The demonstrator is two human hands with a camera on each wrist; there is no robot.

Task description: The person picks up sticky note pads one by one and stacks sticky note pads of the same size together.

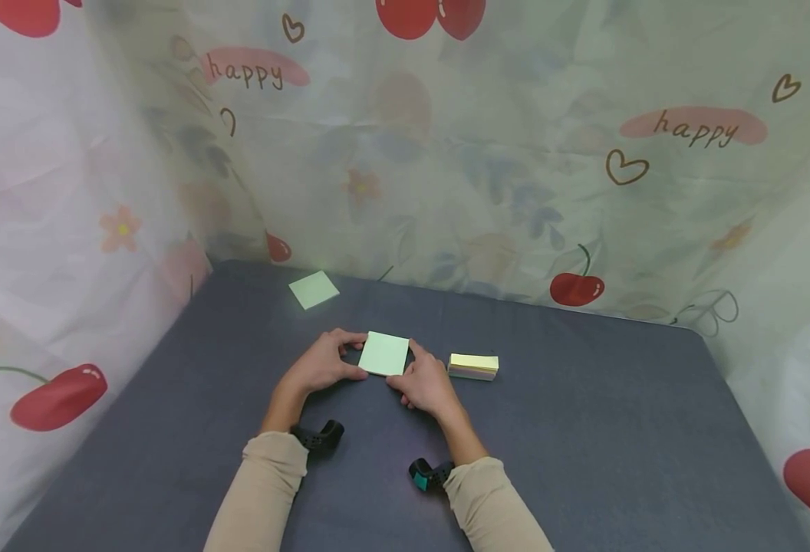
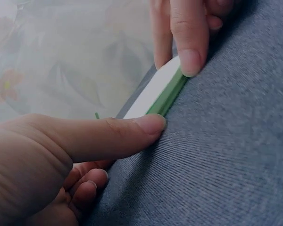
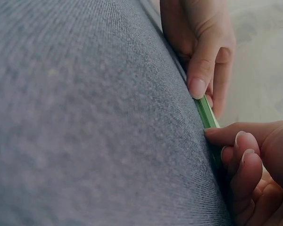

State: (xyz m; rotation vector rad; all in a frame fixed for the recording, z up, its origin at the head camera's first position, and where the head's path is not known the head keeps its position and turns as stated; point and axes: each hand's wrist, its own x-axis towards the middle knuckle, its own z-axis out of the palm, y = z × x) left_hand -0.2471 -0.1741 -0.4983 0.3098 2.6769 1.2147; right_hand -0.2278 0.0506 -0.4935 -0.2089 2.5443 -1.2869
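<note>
A square pad of pale green sticky notes point(image 1: 383, 354) lies on the dark table, between the two hands. My left hand point(image 1: 325, 359) grips its left side, thumb at the near corner and index finger at the far corner. On the opposite side, my right hand point(image 1: 429, 379) holds the pad the same way, thumb at the near edge. Both wrist views show the pad's green edge point(image 2: 168, 95) low against the cloth, with each thumb touching it. The far fingertips are partly hidden in those views.
Behind the left hand lies another pale green square of notes point(image 1: 314, 290), turned at an angle. A stack of sticky notes with a yellow top point(image 1: 473, 364) stands just right of the right hand. Printed curtains point(image 1: 446, 192) hang along the table's back and sides.
</note>
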